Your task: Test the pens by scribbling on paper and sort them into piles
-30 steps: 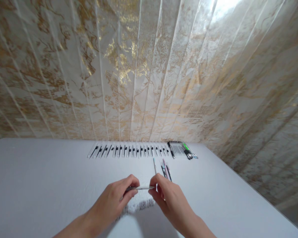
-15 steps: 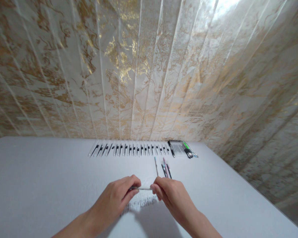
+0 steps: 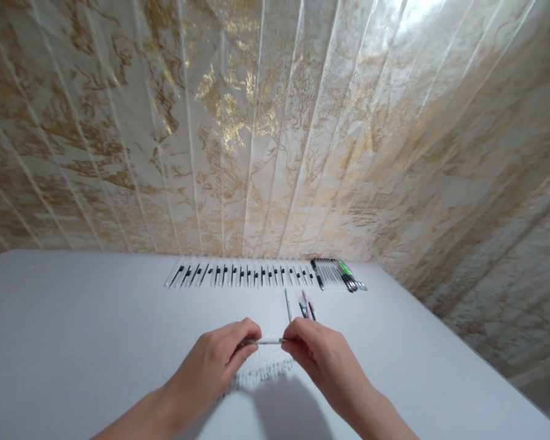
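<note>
A slim pen [image 3: 270,341], pale in the middle and dark towards its ends, lies level between my two hands above the white table. My left hand [image 3: 223,356] pinches its left end between thumb and fingers. At its right end my right hand [image 3: 318,352] closes the same way, thumb below and fingers on top. The fingers hide both tips. Just beyond my right hand a thin pale pen with a light blue end [image 3: 288,302] lies on the table. Beside it is a small group of pink and dark pens [image 3: 307,305], partly covered by that hand.
Along the back of the white table [image 3: 96,330] runs a row of clear pen tubes with black parts [image 3: 241,276]. Black pens and a green item [image 3: 344,267] end it at the right. Many small dark pieces [image 3: 266,371] lie below my hands. A gold-patterned curtain [image 3: 238,153] hangs behind.
My right hand has shifted slightly up and right along the pen, and a dark part now shows beside its fingertips. My left hand keeps its grip, barely moving.
</note>
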Motion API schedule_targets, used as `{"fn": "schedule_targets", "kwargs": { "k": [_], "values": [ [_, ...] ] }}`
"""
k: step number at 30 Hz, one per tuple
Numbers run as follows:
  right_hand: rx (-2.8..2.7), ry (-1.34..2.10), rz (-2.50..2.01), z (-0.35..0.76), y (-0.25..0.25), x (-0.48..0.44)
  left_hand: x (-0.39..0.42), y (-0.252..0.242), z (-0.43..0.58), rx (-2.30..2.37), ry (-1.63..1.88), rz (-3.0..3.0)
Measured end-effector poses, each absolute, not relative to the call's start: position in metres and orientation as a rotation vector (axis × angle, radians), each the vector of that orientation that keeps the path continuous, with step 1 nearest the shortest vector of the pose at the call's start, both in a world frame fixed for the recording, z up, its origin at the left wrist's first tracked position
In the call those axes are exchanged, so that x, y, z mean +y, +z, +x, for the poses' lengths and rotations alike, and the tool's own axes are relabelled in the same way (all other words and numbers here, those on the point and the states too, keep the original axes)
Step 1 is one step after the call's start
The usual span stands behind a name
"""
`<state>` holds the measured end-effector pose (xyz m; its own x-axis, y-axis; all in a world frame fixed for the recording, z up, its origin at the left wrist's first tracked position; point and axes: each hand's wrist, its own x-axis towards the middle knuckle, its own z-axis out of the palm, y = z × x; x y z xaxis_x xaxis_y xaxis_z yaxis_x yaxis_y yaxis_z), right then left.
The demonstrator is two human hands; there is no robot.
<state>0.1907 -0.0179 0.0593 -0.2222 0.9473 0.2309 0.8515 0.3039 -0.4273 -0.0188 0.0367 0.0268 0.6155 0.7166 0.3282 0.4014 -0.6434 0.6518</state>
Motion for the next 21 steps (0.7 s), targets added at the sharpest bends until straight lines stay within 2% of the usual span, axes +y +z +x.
{"fn": "schedule_targets", "kwargs": {
  "k": [8, 16, 19, 21],
  "values": [
    [-2.24, 0.321, -1.575, 0.19, 0.063, -0.023, 0.036, 0.025, -0.018, 0.764, 0.831, 2.432],
    [-2.312, 0.328, -1.529, 0.182, 0.064, -0.02, 0.033, 0.042, -0.02, 0.461, 0.813, 3.066],
    [-2.312, 0.258, -1.593, 0.177, 0.059, -0.019, 0.037, 0.045, -0.017, 0.475, 0.769, 3.062],
    [-2.234, 0.33, -1.664, 0.179, 0.056, -0.02, 0.044, 0.044, -0.021, 0.58, 0.851, 2.935]
  ]
}}
